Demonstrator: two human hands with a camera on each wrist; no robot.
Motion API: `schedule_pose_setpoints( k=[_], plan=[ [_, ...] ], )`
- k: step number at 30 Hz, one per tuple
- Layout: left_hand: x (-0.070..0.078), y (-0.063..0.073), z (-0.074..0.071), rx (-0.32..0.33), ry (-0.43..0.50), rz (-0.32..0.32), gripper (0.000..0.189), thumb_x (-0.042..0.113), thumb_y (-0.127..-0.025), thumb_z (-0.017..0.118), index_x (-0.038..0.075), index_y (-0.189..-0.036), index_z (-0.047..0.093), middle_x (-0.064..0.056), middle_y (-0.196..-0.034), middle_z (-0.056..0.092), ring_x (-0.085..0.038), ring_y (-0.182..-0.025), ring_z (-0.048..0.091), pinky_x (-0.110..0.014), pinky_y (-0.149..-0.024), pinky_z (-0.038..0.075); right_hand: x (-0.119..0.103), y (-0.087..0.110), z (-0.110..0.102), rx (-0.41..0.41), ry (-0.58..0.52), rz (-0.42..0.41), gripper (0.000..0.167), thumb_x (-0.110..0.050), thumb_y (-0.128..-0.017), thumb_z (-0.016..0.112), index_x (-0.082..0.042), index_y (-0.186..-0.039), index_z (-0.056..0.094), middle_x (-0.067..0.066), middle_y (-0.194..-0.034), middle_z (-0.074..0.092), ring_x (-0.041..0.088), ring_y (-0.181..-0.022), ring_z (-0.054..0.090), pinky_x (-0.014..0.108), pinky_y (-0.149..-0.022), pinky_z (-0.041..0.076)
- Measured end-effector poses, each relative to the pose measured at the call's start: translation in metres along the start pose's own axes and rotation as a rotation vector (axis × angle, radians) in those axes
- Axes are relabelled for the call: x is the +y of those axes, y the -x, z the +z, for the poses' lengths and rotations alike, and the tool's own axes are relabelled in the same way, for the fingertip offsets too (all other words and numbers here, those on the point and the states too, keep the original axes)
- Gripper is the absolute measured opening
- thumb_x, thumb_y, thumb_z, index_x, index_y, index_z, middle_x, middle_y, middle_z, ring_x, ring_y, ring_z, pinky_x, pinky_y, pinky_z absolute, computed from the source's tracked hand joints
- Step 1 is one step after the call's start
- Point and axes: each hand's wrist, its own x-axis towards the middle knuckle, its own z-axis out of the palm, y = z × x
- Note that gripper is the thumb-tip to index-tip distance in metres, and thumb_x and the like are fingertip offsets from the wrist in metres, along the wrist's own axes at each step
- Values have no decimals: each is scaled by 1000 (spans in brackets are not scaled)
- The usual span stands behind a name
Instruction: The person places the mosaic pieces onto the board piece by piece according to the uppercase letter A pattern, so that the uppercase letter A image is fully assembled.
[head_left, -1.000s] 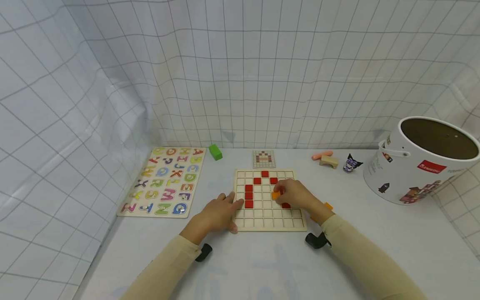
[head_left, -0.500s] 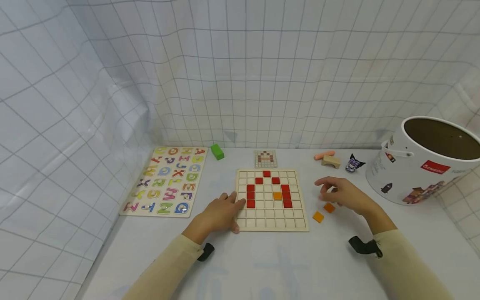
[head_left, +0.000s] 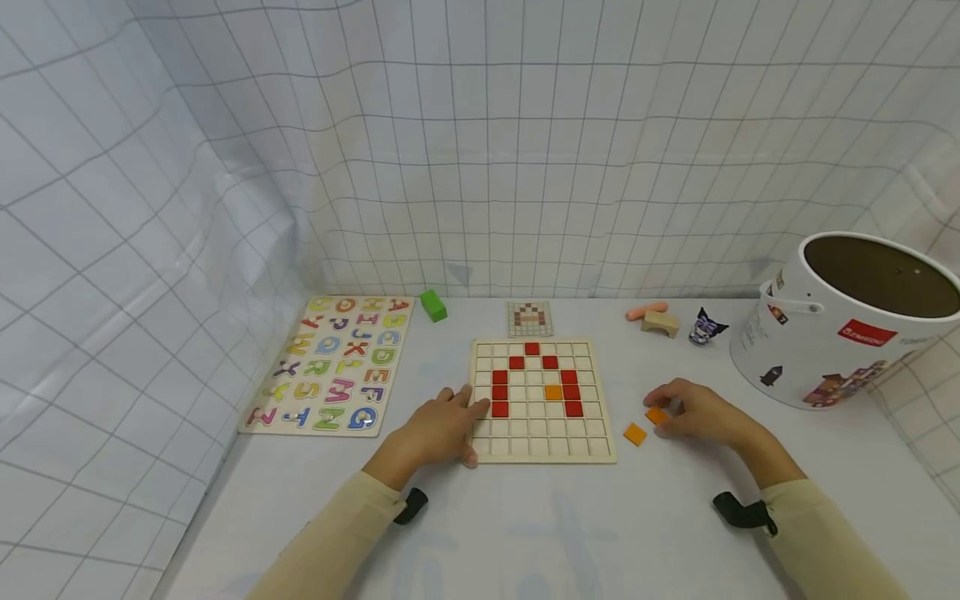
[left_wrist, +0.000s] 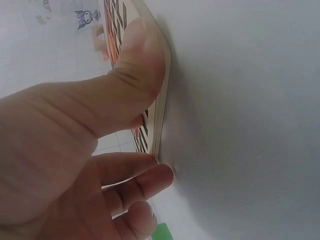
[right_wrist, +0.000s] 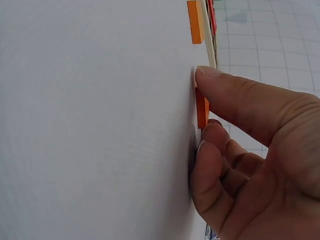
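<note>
A square wooden grid board (head_left: 540, 451) lies mid-table. Red square tiles (head_left: 500, 392) form an arch on it, and one orange tile (head_left: 553, 392) sits in a cell beside the right red column. My left hand (head_left: 438, 427) rests against the board's left side; its thumb (left_wrist: 142, 60) lies over the board's edge in the left wrist view. Right of the board, my right hand (head_left: 699, 413) pinches a second orange tile (right_wrist: 202, 109) between thumb and fingers, down at the table surface. A third orange tile (head_left: 635, 434) lies flat between that hand and the board.
A pattern card (head_left: 529, 319) lies behind the board. An alphabet puzzle (head_left: 318, 387) and a green block (head_left: 432, 306) are at left. Back right stand a wooden arch block (head_left: 660, 323), a salmon-coloured stick (head_left: 647, 311), a small figurine (head_left: 704, 327) and a white bucket (head_left: 795, 350).
My right hand has let go of an orange tile on the board, moved right and come down onto another orange tile. The left hand stays at the board's edge.
</note>
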Motion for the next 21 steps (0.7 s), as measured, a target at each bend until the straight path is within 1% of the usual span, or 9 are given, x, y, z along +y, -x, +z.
schedule_pose_setpoints(
  k=[4,7,11,15,21],
  plan=[
    [0,0,0,-1,4,2,89,40,-75,88,16,-152,49,-21,-161,37,-42,-142,40,-55,-109,42,-4,-1,3,22,58,19,32,-15,-86,81,-9,-116,71,7,-115,63,25,-102,55,42,-87,48],
    [-1,0,1,6,-6,4,89,41,-75,87,16,-152,49,-20,-161,37,-42,-142,40,-54,-109,42,-5,-2,4,29,78,16,29,-14,-86,81,-9,-112,70,7,-114,63,26,-104,55,45,-89,48],
    [-2,0,1,8,-4,3,89,41,-76,87,16,-152,49,-20,-161,37,-43,-143,39,-54,-109,42,-5,-3,4,28,93,23,27,-14,-86,80,-9,-111,69,6,-111,64,25,-100,55,43,-86,48],
    [-2,0,2,5,-7,7,89,42,-76,87,16,-152,49,-20,-161,37,-42,-142,39,-54,-109,42,-4,-3,4,17,83,39,30,-15,-87,79,-7,-113,68,5,-108,64,23,-96,54,40,-82,47],
    [-2,-1,2,1,-1,7,89,41,-76,87,16,-153,49,-21,-161,36,-43,-143,39,-55,-109,42,-2,-1,2,39,54,59,27,-16,-88,74,-7,-113,68,6,-108,63,23,-94,55,36,-77,49]
  ],
)
